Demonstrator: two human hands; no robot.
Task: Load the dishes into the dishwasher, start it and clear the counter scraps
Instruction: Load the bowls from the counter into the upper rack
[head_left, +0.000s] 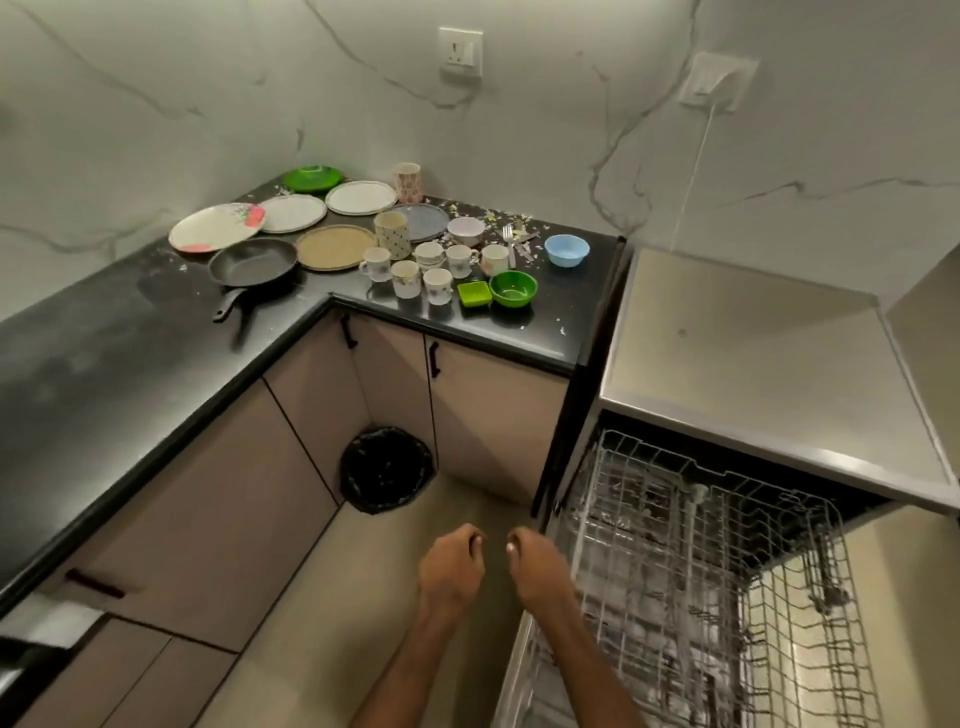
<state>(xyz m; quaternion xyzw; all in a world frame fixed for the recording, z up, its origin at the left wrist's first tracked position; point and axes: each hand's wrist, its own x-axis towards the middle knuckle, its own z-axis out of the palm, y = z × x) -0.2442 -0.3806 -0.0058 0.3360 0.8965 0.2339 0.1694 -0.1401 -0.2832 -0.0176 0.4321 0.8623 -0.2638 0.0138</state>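
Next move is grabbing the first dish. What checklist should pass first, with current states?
1. Dishwasher rack pulled out: ok.
2. Rack free of earlier dishes: cannot tell, too blurred.
3. Left hand and right hand hold nothing: ok.
4. Counter clear of scraps: not ok, scattered around the fork.
5. Bin with black liner stands ready: ok.

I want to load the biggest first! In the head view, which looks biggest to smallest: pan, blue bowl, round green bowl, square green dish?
1. pan
2. blue bowl and round green bowl: they look about alike, so unranked
3. square green dish
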